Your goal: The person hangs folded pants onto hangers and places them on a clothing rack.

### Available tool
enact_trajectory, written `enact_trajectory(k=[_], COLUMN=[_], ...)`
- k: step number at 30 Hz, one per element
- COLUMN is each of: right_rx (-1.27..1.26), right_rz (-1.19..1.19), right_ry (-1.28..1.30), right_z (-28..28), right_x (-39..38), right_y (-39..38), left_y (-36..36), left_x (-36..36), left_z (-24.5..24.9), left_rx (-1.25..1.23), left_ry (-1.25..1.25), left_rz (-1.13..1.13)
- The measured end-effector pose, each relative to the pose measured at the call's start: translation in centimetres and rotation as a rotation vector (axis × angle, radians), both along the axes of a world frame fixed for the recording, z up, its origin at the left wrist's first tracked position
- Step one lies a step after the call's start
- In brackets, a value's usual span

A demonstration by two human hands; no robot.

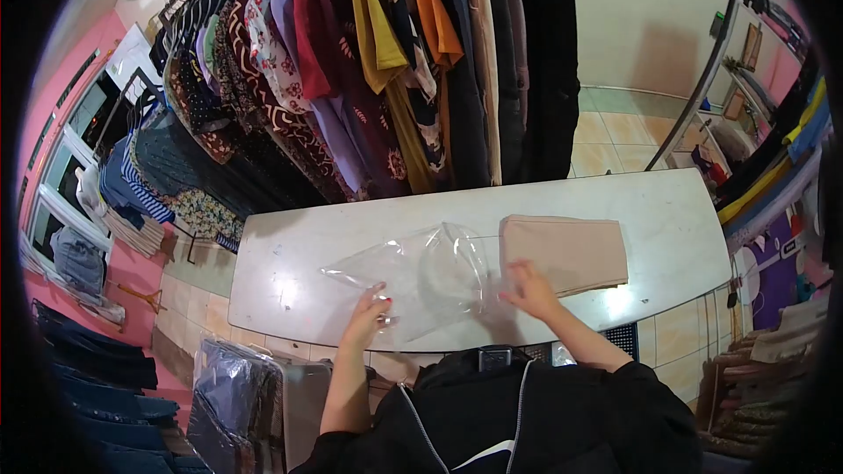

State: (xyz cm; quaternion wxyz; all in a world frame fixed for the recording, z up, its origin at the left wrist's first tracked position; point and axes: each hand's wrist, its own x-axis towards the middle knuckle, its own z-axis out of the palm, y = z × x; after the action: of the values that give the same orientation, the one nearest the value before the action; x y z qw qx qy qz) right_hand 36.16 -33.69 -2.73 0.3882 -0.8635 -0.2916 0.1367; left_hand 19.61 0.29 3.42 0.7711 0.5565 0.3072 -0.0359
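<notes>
A clear plastic bag (448,276) lies spread over the white table, its film wrinkled and shiny. My left hand (367,318) is closed on the bag's near left edge, with a ring and red nail polish showing. At the right edge of the bag is my right hand (532,291), its thumb and fingers gripping the thin film, slightly blurred. Just beyond that hand, a folded beige garment (566,253) rests flat on the table, partly beside the bag.
The white table (290,246) has rounded ends. Behind it hangs a rack of clothes (386,53). Plastic-wrapped garments (233,395) are stacked at the lower left, near folded jeans (105,386). More folded clothes (768,377) sit at the lower right.
</notes>
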Motion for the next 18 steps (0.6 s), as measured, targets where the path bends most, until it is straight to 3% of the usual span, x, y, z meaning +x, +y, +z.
enact_trajectory(k=[2,5,9,13,15,18], right_rx=[0.154,0.088,-0.033,0.112,0.251,0.473], right_rz=[0.303,0.415,0.253,0.243,0.279,0.365], right_ry=[-0.022,-0.326,-0.267,-0.229,-0.205,0.041], right_z=[2.8,4.0,2.6,1.3,0.8,-1.5], right_x=[-2.8,-7.5,-12.4,-17.0,-19.4,-22.6], right_y=[2.2,4.6,5.8,5.9,6.7,8.2], left_y=[-2.8,-5.9,-5.8,-6.8,-7.3,-9.5], left_x=[1.0,1.3,-1.1,-6.1,-8.1,-9.1], left_z=[1.3,2.5,2.9,3.5,1.9,0.4], left_rx=[-0.075,-0.247,-0.504,-0.706,-0.627,-0.544], left_ry=[-0.037,-0.098,-0.13,-0.175,-0.149,-0.078], left_rz=[-0.063,-0.188,-0.363,-0.311,-0.363,-0.422])
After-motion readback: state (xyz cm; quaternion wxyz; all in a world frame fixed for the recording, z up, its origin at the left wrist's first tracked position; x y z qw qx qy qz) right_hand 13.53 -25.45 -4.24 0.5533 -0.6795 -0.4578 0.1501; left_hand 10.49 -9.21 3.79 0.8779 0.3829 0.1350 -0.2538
